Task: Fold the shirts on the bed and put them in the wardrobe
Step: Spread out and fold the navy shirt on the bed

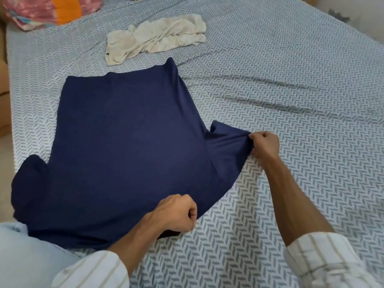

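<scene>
Both hands, left hand (pixel 176 213) and right hand (pixel 265 144), pinch the navy shirt (pixel 124 142); uneven pulling could wrinkle it on the bed (pixel 291 80).

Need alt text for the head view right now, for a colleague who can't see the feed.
A navy shirt lies spread on a bed; the right hand pinches its sleeve out to the side and the left hand grips its near edge. A crumpled cream shirt lies beyond it, unfolded.

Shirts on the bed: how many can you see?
2. A navy shirt lies spread near the person, gripped by both hands; a crumpled cream shirt lies farther up the bed. More may be out of view.
</scene>
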